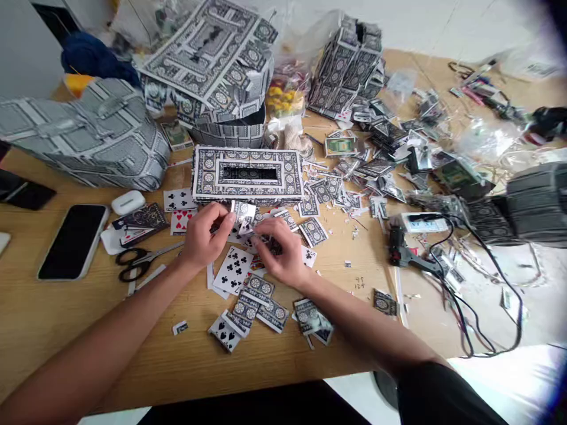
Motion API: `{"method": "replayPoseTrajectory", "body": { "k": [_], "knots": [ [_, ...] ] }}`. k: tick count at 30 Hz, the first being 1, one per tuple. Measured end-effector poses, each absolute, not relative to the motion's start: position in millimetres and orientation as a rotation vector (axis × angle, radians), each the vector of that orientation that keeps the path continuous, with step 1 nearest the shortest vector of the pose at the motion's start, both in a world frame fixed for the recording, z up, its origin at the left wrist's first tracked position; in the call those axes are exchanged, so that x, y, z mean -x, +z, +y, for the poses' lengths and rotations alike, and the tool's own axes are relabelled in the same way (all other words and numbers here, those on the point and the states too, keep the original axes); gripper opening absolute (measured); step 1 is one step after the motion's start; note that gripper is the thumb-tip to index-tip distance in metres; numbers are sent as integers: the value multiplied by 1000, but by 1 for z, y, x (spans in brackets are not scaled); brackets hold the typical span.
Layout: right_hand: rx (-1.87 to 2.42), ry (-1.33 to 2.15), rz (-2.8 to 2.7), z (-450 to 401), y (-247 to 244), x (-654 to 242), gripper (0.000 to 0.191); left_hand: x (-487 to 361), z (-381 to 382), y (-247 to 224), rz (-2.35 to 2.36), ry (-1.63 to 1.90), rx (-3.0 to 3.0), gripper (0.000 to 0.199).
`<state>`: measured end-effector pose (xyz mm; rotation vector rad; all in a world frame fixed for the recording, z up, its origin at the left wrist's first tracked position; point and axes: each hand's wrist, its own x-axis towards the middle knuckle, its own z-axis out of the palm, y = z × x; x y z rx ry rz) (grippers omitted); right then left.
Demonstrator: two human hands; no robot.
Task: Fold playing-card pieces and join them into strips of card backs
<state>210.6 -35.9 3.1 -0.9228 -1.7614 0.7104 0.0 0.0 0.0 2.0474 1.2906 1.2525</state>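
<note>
The hands (201,236) hide the card scraps (266,245) between them; the right-edge dark object (549,121) is cut off.

- Two bare hands, the left hand (201,236) and the right hand (281,252), with long, slim fingers (220,219)
- A bare left forearm (97,348), long and slender, reaching in from the near left corner
- A bare right forearm (363,333), reaching in from the near right
- A plain black sleeve (443,396) of matte fabric, with a clean, slightly curved hem, covering the right arm above the forearm at the near right edge
</note>
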Motion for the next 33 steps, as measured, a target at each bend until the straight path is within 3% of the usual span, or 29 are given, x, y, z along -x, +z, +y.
{"method": "replayPoseTrajectory", "body": {
  "k": [9, 14, 18, 23, 33],
  "knots": [
    [1078, 929, -1292, -34, -20, -207, 14, -4, -3, 10, 1195, 1251, -2084, 29],
    [1034, 1099, -1245, -34, -17, -205, 15, -5, -5, 11, 1159, 1226, -2147, 12],
    [1054, 1139, -1354, -34, -15, -207, 15, -4, -4, 8, 1085, 1128, -2284, 30],
    [1124, 1071, -1472, -33, -16, -209, 14, -5, -3, 8, 1040, 1072, -2323, 35],
    [1090, 1082, -1585, -35, -2, -213, 20, -5, -4, 7, 1073, 1185, -2302, 6]
  ]
}}
